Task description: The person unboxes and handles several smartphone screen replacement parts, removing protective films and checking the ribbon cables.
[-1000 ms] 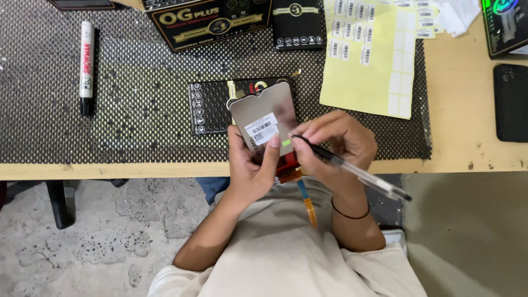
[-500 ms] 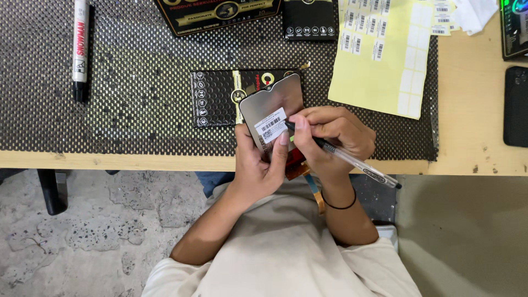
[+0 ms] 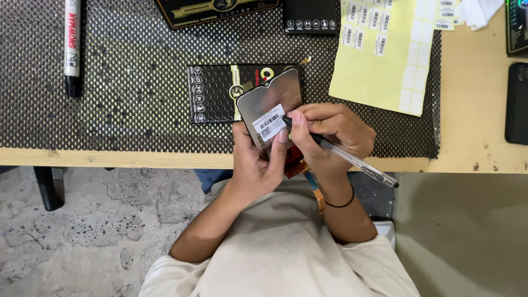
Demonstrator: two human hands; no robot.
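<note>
My left hand (image 3: 254, 163) holds a grey phone screen panel (image 3: 270, 103) upright from below, thumb on its face beside a white barcode sticker (image 3: 268, 122). My right hand (image 3: 333, 133) grips a clear ballpoint pen (image 3: 346, 157), its tip touching the right edge of the sticker. An orange flex strip (image 3: 295, 167) hangs from the panel's lower end between my hands. Behind the panel a flat black box (image 3: 214, 93) lies on the dark mesh mat (image 3: 132, 82).
A yellow sheet of barcode stickers (image 3: 379, 55) lies to the right on the mat. A white marker (image 3: 71, 44) rests at far left. Black boxes (image 3: 311, 16) sit along the back; a dark phone (image 3: 517, 104) lies on the wooden table (image 3: 473, 143) at right.
The view has shifted slightly downward. The pen tip stays at the sticker; my right hand has moved a little along the label. My left hand keeps its hold on the panel.
</note>
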